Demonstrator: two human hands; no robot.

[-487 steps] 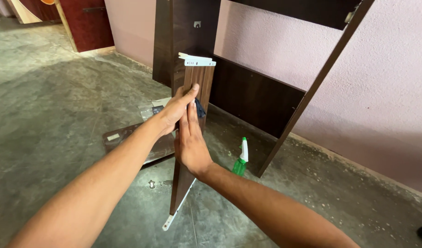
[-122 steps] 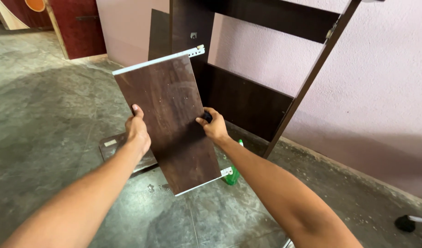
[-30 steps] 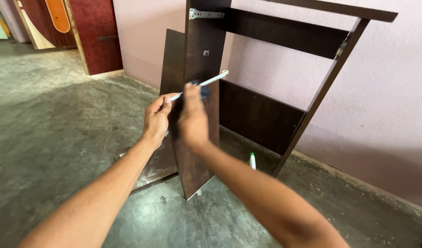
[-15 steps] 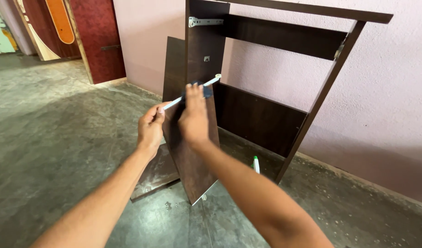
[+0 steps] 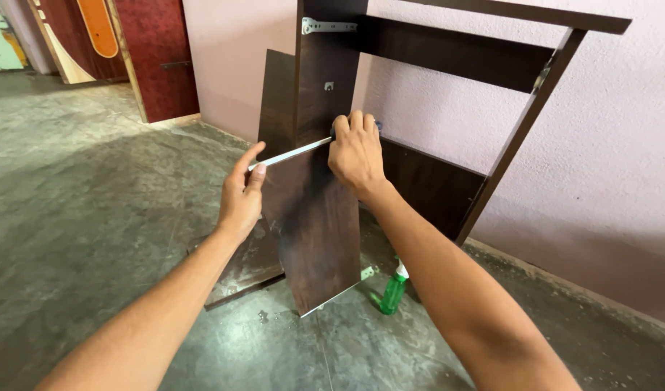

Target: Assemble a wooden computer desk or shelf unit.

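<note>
I hold a dark brown wooden panel (image 5: 319, 232) upright, with a white metal rail along its top edge and another at its bottom. My left hand (image 5: 242, 194) grips the panel's top left corner at the rail. My right hand (image 5: 356, 153) closes over the top right corner, pressing it against the upright side board of a dark wooden furniture frame (image 5: 331, 69). The panel's lower end hangs just above the floor.
The frame leans on a pink wall, with a metal bracket (image 5: 326, 27) near its top and a slanted side board (image 5: 517, 141) at right. A green bottle (image 5: 393, 290) stands on the concrete floor. Another dark board (image 5: 242, 268) lies flat below. Doors (image 5: 155, 58) stand at the far left.
The panel has gone from facing me broadside to edge-up against the frame's upright. Over the last second both hands carried it closer to the frame and the view moved nearer.
</note>
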